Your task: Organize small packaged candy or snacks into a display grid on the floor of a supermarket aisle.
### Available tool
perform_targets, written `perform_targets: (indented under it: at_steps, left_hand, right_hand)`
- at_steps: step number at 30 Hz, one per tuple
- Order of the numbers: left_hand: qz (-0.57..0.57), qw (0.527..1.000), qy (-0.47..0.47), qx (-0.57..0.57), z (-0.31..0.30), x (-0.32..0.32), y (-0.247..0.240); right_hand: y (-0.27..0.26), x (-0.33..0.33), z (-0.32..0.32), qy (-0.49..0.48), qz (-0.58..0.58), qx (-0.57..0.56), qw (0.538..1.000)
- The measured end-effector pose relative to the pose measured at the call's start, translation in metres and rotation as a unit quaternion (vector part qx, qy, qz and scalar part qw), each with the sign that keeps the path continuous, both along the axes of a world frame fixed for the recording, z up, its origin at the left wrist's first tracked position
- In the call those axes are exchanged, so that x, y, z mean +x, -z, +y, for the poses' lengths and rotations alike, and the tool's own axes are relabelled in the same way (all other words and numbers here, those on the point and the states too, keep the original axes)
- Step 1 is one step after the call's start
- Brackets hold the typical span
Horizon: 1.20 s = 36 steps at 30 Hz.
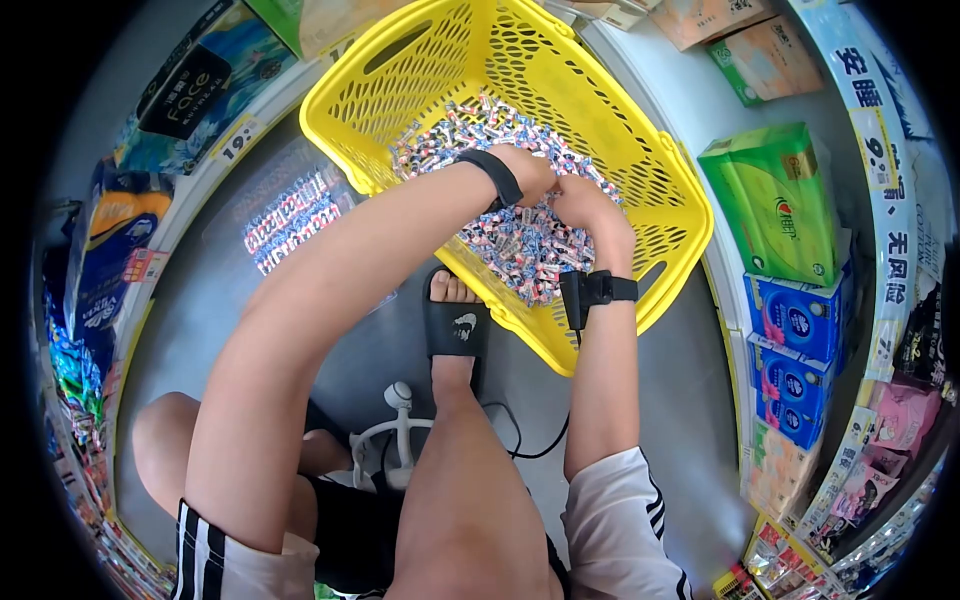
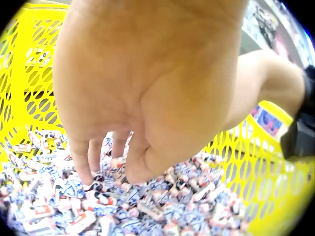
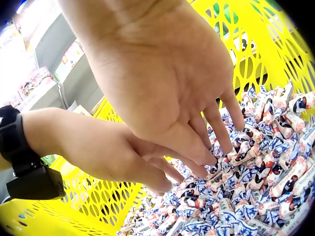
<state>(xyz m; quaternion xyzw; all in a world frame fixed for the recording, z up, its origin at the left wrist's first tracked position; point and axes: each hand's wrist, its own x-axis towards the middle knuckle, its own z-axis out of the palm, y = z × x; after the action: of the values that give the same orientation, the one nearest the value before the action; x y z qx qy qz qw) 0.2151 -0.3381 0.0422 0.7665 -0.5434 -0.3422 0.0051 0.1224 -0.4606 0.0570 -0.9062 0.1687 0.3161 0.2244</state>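
Many small wrapped candies (image 1: pixel 520 250) (image 2: pixel 162 206) (image 3: pixel 246 196) cover the bottom of a yellow basket (image 1: pixel 600 90) with slotted walls. My left hand (image 1: pixel 525 175) (image 2: pixel 142 83) (image 3: pixel 98 147) reaches down with its fingers spread at the candy surface. Close beside it, my right hand (image 1: pixel 595 215) (image 3: pixel 162 78) points its fairly straight fingers down to the pile. In the right wrist view the fingers of both hands come close together over the candies; whether they touch cannot be told. Neither hand visibly grips a candy.
Left of the basket, a transparent container or bag holding similar candies (image 1: pixel 295 220) lies on the grey floor. Shelves with green tissue packs (image 1: pixel 775 205) and blue packs (image 1: pixel 795 315) stand at the right, more packs (image 1: pixel 200 90) at the left. A white stand (image 1: pixel 398 400) is near the legs.
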Motion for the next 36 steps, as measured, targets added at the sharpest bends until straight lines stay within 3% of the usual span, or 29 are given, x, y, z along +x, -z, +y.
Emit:
perform_targets:
  at_steps: [2,8,14,16,18,24,26,32,36]
  left_hand:
    - [-0.013,0.997,0.027,0.066,-0.006,0.001,-0.005]
    - [-0.014,0.999,0.013,0.038,0.013,0.001,-0.032]
    - [0.000,0.998,0.050,-0.047,0.054,0.001,-0.088]
    - [0.016,0.998,0.035,-0.052,0.069,0.005,-0.087]
    - [0.008,0.984,0.066,-0.163,0.086,0.007,-0.085]
    - [-0.020,0.965,0.029,-0.259,0.129,-0.001,-0.103]
    - [-0.014,0.928,0.002,-0.372,0.144,-0.008,-0.104]
    - [-0.018,0.911,-0.076,-0.405,0.197,-0.034,-0.131]
    - [0.025,0.934,-0.123,-0.336,0.232,-0.046,-0.148]
  right_hand:
    - [-0.007,0.000,0.000,-0.013,-0.001,-0.007,1.000]
    - [-0.019,-0.005,-0.001,-0.011,-0.055,0.071,0.996]
    - [-0.042,-0.009,0.009,-0.052,-0.126,0.121,0.983]
    - [-0.058,-0.011,0.018,-0.078,-0.151,0.153,0.973]
    - [-0.078,-0.015,0.029,-0.081,-0.181,0.183,0.963]
    - [-0.121,-0.013,0.060,-0.087,-0.229,0.134,0.960]
    - [-0.130,-0.012,0.072,-0.082,-0.242,0.143,0.956]
    - [-0.146,-0.014,0.104,-0.073,-0.293,0.172,0.938]
    - [-0.154,-0.012,0.134,-0.115,-0.309,0.170,0.929]
